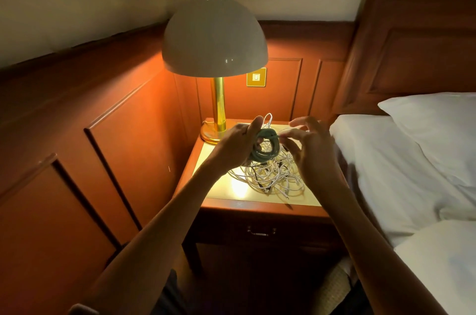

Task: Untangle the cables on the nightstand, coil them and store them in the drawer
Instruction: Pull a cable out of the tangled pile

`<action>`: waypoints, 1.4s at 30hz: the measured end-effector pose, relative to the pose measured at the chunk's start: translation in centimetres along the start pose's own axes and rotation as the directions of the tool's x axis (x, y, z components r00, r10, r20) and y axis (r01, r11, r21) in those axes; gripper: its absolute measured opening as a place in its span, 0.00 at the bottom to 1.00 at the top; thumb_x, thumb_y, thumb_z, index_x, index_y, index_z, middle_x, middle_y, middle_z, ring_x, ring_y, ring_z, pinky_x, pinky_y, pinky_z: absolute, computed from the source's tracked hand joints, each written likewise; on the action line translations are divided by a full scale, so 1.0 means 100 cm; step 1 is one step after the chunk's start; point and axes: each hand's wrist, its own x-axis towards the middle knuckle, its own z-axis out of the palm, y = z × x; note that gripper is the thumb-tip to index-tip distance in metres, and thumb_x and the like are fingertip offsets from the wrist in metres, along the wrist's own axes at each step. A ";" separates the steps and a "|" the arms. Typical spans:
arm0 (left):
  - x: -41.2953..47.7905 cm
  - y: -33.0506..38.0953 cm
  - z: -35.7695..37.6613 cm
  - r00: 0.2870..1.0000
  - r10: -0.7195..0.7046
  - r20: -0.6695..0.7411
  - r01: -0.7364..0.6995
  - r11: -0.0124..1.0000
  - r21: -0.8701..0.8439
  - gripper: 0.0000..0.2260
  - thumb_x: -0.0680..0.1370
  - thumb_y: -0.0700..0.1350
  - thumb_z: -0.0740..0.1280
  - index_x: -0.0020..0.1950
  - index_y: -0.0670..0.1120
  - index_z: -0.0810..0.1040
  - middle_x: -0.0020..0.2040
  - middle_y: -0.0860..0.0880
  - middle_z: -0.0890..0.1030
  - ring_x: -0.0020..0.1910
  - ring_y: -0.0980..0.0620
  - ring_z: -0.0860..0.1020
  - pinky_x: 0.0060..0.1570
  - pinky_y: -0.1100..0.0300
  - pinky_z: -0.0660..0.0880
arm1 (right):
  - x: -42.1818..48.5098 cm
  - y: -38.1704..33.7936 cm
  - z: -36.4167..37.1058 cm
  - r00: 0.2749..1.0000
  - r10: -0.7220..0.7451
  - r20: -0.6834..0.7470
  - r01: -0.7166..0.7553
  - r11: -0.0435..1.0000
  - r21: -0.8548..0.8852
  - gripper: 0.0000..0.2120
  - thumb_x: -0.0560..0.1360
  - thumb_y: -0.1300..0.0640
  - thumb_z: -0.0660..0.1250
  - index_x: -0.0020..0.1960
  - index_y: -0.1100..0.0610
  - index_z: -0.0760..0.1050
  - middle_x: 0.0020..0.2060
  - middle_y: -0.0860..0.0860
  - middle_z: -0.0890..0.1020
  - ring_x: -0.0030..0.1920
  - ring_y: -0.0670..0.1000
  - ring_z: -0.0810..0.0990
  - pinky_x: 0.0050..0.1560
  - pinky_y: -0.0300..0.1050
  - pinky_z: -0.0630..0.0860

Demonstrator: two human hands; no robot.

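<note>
My left hand [238, 143] grips a coiled grey-green cable [265, 150] and holds it above the nightstand [231, 191]. My right hand [307, 147] pinches the free end of that cable at the coil's upper right, with the other fingers spread. Under the coil a tangled heap of white cables [270, 177], with a few dark strands in it, lies on the nightstand top. The drawer [261, 232] in the nightstand front is closed and has a small metal handle.
A table lamp [215, 39] with a white dome shade and brass stem stands lit at the back left of the nightstand. A bed with white pillow [432, 119] and sheets lies close on the right. Wood-panelled wall runs along the left.
</note>
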 end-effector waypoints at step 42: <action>-0.013 -0.007 0.002 0.944 0.329 -0.016 -0.157 0.494 0.855 0.15 0.86 0.53 0.50 0.50 0.47 0.72 0.34 0.55 0.66 0.25 0.61 0.62 0.25 0.67 0.56 | 0.004 -0.016 0.003 0.575 0.254 0.777 -0.778 -0.123 0.616 0.19 0.76 0.69 0.67 0.66 0.65 0.75 0.57 0.64 0.83 0.56 0.61 0.84 0.49 0.47 0.84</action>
